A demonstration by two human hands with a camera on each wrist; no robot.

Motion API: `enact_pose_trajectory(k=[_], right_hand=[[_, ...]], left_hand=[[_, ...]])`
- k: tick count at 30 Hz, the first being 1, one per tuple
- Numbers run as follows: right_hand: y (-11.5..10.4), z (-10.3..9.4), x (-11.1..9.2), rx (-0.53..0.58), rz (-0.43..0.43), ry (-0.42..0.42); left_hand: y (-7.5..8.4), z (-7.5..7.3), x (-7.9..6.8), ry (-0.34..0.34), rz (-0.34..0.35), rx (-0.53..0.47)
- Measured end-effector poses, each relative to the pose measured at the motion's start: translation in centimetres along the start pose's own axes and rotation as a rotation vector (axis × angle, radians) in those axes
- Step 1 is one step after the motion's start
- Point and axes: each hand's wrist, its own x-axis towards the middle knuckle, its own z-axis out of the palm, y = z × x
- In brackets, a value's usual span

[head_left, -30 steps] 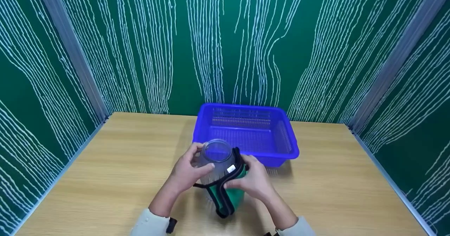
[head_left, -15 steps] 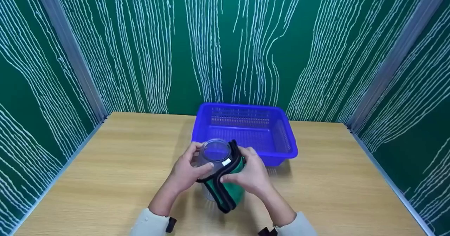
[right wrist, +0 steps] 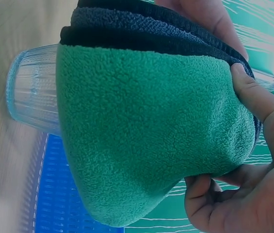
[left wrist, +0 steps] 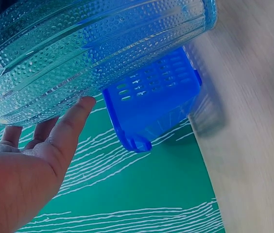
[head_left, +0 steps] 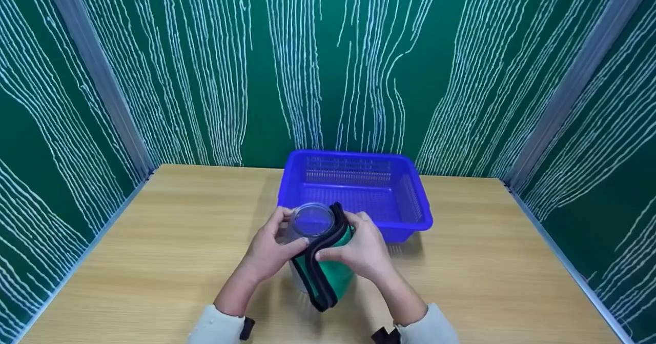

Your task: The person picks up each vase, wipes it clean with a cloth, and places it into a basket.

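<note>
In the head view, the pale wooden worktop (head_left: 154, 262) gives passage lower left and right; a clear cylindrical jar (head_left: 312, 221) and black-edged green cloth (head_left: 338, 277) block lower centre, a blue rectangular plastic basket (head_left: 424, 216) the centre.

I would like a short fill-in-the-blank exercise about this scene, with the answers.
1. The right hand holds a cloth whose outer face is ____.
2. The cloth's edging is ____.
3. The left hand holds a clear jar near a ____ basket.
4. Of jar and basket, the ____ is nearer the person.

Missing words: green; black; blue; jar.
</note>
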Motion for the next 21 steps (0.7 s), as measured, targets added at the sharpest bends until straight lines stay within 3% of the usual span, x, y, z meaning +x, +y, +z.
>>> enact_pose_trajectory(k=[9,17,21], right_hand=[[-0.2,-0.3,0.0,-0.001,0.051,-0.018],[-0.1,-0.4,0.0,-0.036,0.066,-0.048],[0.0,-0.3,-0.1,-0.038,0.08,-0.05]], left_hand=[[0.3,0.1,-0.2,-0.01,0.031,0.024],[2.8,0.1,-1.3,0.014,0.035,0.003],[3.2,0.2,-1.5,0.025,0.028,0.02]])
